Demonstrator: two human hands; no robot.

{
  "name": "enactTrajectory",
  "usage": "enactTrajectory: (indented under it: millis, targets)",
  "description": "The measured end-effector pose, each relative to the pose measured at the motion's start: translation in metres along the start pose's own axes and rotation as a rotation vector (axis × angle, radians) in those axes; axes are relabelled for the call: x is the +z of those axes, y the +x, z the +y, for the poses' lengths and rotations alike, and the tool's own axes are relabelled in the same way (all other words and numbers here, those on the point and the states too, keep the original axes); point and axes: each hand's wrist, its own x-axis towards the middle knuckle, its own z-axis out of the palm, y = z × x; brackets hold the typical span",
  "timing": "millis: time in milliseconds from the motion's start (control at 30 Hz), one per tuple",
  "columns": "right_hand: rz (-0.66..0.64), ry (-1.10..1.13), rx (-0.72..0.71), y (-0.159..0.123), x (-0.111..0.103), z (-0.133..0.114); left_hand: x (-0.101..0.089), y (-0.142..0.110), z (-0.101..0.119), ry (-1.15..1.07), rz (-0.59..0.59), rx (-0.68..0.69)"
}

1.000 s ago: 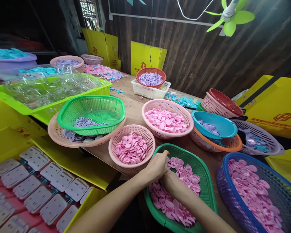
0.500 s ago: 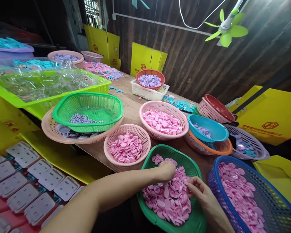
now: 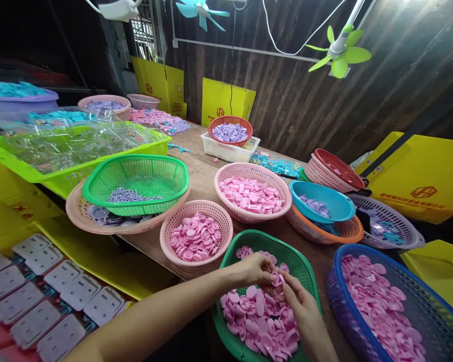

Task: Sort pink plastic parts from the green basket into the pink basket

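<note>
Above the dark green basket point(image 3: 226, 322), my left hand point(image 3: 255, 270) and my right hand point(image 3: 301, 297) meet, fingertips close together. Between them is a small pink plastic piece point(image 3: 277, 278), gripped by the fingers of both hands; its exact shape is partly hidden. Loose pink oval plastic pieces point(image 3: 254, 319) fill the lower part of the green basket, and a few lie at its far end. Just left of the hands stands a round pink basket point(image 3: 166, 246) with more pink oval pieces.
A larger pink basket point(image 3: 221, 201) of blocky pink parts stands behind. On the right is a blue basket point(image 3: 334, 301) of pink ovals, near a turquoise bowl point(image 3: 343, 206). Left are a bright green basket point(image 3: 154, 176) and grey-lilac panels point(image 3: 64, 334). Small fans point(image 3: 340, 50) hang overhead.
My left hand has drawn back from the pieces in the green basket and come up against my right hand. A pink piece now shows between their fingers. The view has tilted slightly upward.
</note>
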Motion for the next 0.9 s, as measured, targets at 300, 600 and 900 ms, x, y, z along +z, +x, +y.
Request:
enactTrajectory:
  millis: [300, 600, 900]
  targets:
    - [0.044, -0.346, -0.225, -0.014, 0.038, -0.038, 0.01, -0.042, 0.012, -0.426, 0.19, 0.178]
    - [-0.036, 0.108, -0.063, -0.011, 0.034, -0.038, 0.009, -0.05, 0.017, -0.342, 0.275, 0.266]
    - [0.009, 0.179, -0.051, -0.013, 0.039, -0.035, 0.006, -0.058, 0.012, -0.486, 0.278, 0.281]
